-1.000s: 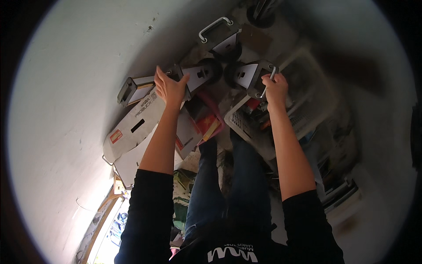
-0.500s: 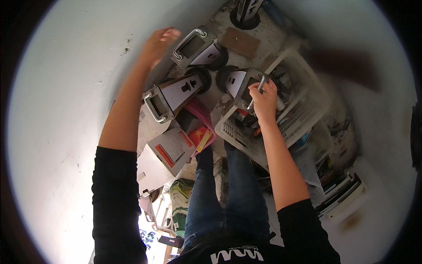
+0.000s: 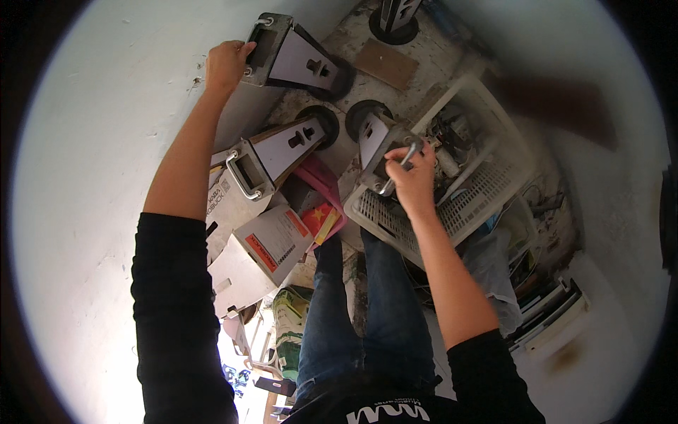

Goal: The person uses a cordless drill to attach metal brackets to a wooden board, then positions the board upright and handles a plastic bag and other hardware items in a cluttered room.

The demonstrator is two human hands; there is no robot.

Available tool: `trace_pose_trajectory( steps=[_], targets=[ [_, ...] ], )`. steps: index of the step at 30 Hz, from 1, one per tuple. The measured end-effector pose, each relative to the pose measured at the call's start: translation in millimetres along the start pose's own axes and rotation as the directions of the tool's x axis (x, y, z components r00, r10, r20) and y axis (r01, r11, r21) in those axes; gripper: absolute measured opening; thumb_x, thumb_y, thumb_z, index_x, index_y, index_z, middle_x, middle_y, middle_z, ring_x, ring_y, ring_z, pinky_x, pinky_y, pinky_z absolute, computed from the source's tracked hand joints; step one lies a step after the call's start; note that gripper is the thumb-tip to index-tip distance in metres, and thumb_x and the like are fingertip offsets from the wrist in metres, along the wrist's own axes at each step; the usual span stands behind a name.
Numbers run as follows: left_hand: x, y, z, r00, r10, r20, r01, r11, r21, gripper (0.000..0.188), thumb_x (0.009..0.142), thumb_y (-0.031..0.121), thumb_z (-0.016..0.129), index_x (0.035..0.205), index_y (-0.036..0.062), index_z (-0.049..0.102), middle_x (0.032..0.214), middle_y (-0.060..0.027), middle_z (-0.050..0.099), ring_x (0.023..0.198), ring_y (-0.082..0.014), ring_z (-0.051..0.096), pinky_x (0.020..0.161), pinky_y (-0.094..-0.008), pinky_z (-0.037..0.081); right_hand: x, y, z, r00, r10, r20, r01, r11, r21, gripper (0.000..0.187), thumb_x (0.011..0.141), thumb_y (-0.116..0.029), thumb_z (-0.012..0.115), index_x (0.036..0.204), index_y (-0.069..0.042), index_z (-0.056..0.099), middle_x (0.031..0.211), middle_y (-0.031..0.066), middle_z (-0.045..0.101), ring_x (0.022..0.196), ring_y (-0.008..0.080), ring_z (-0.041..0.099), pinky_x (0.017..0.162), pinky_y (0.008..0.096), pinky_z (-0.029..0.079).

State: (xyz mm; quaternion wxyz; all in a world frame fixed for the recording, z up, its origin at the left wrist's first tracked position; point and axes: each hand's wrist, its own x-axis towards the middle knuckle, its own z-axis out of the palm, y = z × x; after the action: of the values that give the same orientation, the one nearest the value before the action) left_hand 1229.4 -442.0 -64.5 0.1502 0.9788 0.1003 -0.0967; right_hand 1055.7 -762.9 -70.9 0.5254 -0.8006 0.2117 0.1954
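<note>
Several tapered stands with white sides, round black bases and metal top frames with handles stand around me. My left hand is closed on the handle side of the upper-left stand, which leans toward the wall; its fingers are partly hidden behind the frame. My right hand is wrapped round the silver handle of the right-hand stand, beside a white plastic basket. Between my arms, a third stand is untouched, its bright handle facing me.
A fourth stand is at the far end, near a brown board. Below the left stands are a white carton and a pink plastic container. The basket holds tools and odd parts. A pale wall rises on the left.
My left hand has come onto the upper-left stand, which has shifted up and left. My right hand and its stand's handle have moved slightly left and down.
</note>
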Motion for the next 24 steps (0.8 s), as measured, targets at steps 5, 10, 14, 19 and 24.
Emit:
trace_pose_trajectory(
  steps=[5, 10, 14, 19, 24],
  targets=[
    [5.8, -9.6, 10.4, 0.992, 0.125, 0.028, -0.124, 0.992, -0.018, 0.031, 0.084, 0.032, 0.057, 0.085, 0.0027, 0.065, 0.078, -0.017, 0.062, 0.074, -0.0338, 0.059, 0.066, -0.0402, 0.045, -2.9, -3.7, 35.9, 0.999, -0.035, -0.027, 0.037, 0.997, 0.069, 0.014, 0.068, -0.015, 0.064, 0.081, -0.012, 0.066, 0.135, 0.0215, 0.027, 0.119, 0.0379, 0.035, 0.094, 0.0422, 0.035],
    [-10.8, -26.0, 15.8, 0.979, 0.179, -0.102, -0.178, 0.984, 0.016, 0.032, 0.084, 0.027, 0.056, 0.109, 0.0082, 0.058, 0.104, -0.0129, 0.057, 0.092, -0.0306, 0.056, 0.077, -0.0387, 0.044, 12.1, -21.5, 25.9, 0.997, 0.07, -0.02, -0.068, 0.994, 0.084, 0.01, 0.067, -0.012, 0.064, 0.076, -0.009, 0.067, 0.136, 0.0237, 0.027, 0.117, 0.0377, 0.039, 0.093, 0.0428, 0.037],
    [-64.9, -22.9, 10.2, 0.916, 0.209, -0.343, -0.212, 0.977, 0.031, 0.047, 0.082, 0.028, 0.058, 0.123, 0.0078, 0.047, 0.118, -0.0143, 0.048, 0.105, -0.0314, 0.048, 0.086, -0.0401, 0.04, 18.4, -43.7, 15.6, 0.995, 0.041, 0.091, -0.056, 0.984, 0.171, 0.008, 0.068, -0.011, 0.063, 0.074, -0.007, 0.065, 0.136, 0.023, 0.027, 0.123, 0.036, 0.035, 0.093, 0.0418, 0.038],
    [-189.6, -40.9, 5.8, 0.967, -0.117, -0.226, 0.112, 0.993, -0.035, 0.064, 0.078, 0.035, 0.064, 0.127, 0.0024, 0.039, 0.124, -0.0178, 0.041, 0.113, -0.0346, 0.04, 0.096, -0.0422, 0.032, 30.2, -59.8, 40.0, 0.994, -0.091, 0.065, 0.092, 0.996, -0.016, 0.008, 0.069, -0.011, 0.062, 0.075, -0.007, 0.066, 0.136, 0.0232, 0.027, 0.125, 0.0359, 0.033, 0.095, 0.0423, 0.035],
    [-236.1, -47.3, 46.0, 0.823, -0.509, 0.252, 0.553, 0.618, -0.559, 0.055, 0.075, 0.036, 0.066, 0.111, -0.0027, 0.049, 0.106, -0.0221, 0.053, 0.101, -0.0372, 0.05, 0.086, -0.0409, 0.039, 54.6, -54.8, 32.7, 0.996, -0.09, 0.006, 0.09, 0.993, -0.078, 0.021, 0.075, -0.02, 0.064, 0.09, -0.005, 0.063, 0.113, 0.0119, 0.051, 0.109, 0.025, 0.046, 0.09, 0.0386, 0.035]
  ],
)
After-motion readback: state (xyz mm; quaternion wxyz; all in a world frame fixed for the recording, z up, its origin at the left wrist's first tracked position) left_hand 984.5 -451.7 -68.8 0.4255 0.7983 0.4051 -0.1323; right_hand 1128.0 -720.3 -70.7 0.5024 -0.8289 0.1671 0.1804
